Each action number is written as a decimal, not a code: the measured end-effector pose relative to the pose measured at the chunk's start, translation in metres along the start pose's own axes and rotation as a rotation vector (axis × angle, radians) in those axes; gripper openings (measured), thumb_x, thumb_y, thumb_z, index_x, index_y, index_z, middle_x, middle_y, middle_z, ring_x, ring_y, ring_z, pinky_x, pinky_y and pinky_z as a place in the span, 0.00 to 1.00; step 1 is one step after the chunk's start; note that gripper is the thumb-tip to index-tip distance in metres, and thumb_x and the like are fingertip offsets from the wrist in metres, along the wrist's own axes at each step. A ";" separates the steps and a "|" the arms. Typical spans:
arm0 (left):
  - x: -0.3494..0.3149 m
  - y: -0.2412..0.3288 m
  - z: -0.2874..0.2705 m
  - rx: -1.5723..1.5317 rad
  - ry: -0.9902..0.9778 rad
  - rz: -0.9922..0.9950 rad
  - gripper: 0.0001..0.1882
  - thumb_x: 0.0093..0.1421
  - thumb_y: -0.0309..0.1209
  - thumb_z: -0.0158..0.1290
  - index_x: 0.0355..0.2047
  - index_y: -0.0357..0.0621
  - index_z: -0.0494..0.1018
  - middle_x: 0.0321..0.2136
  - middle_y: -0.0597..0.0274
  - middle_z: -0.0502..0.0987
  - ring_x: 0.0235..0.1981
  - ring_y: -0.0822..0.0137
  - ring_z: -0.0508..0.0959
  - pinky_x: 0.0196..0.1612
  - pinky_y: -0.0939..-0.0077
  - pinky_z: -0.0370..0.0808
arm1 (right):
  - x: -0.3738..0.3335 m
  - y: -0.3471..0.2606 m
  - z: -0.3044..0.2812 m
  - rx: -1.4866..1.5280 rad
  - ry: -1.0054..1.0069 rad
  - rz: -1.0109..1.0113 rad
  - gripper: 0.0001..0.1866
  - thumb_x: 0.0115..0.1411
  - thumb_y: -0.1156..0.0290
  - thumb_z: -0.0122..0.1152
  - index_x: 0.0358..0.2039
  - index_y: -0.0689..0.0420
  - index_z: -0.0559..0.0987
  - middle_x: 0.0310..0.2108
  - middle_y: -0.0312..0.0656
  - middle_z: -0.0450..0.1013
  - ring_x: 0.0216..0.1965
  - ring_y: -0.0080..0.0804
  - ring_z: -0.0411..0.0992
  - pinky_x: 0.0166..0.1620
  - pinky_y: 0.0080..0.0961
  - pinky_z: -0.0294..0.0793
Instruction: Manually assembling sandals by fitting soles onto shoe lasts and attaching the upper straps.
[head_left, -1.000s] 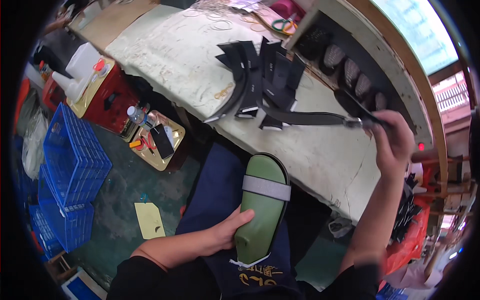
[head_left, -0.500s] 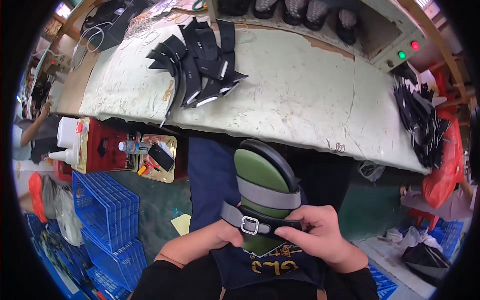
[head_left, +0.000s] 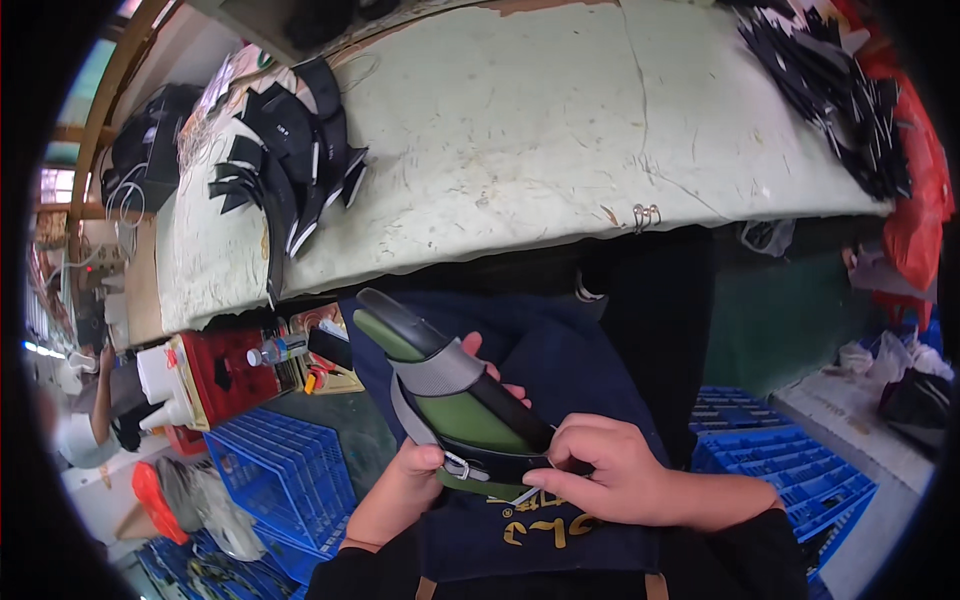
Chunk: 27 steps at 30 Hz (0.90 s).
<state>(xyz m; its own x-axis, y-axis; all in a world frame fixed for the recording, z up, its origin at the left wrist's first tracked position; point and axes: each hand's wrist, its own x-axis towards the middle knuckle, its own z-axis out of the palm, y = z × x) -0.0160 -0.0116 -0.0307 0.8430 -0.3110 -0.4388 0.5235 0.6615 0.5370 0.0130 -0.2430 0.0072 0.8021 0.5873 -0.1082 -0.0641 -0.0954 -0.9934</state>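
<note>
Tilted over my lap is a sandal on a green shoe last, with a black sole along its right side. A wide grey strap wraps across the last. Lower down, a black and grey strap with a silver buckle crosses it. My left hand is closed round the sandal, its thumb beside the buckle and fingertips showing past the sole. With fingers bent, my right hand pinches the black strap near its right end.
A pale-covered worktable stands ahead, bearing dark strap pieces at left and a bundle of black strips at right. Blue crates stand on both sides. A red tin and a water bottle are at left.
The sandal has tipped over to the left, showing more of its side. My left hand has shifted its hold, fingers now round behind it. The view has swung toward the right.
</note>
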 end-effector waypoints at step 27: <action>-0.002 0.000 0.008 0.032 -0.072 -0.014 0.67 0.40 0.49 0.73 0.74 0.52 0.45 0.60 0.43 0.69 0.66 0.38 0.65 0.67 0.38 0.64 | 0.010 -0.002 -0.027 0.238 -0.350 0.252 0.14 0.72 0.63 0.52 0.32 0.58 0.69 0.23 0.43 0.68 0.25 0.39 0.71 0.31 0.35 0.70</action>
<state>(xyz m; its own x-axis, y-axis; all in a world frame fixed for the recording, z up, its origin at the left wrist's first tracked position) -0.0167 -0.0169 -0.0240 0.8417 -0.3691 -0.3941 0.5380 0.6351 0.5543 0.0369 -0.2589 0.0095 0.4989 0.8083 -0.3127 -0.3973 -0.1074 -0.9114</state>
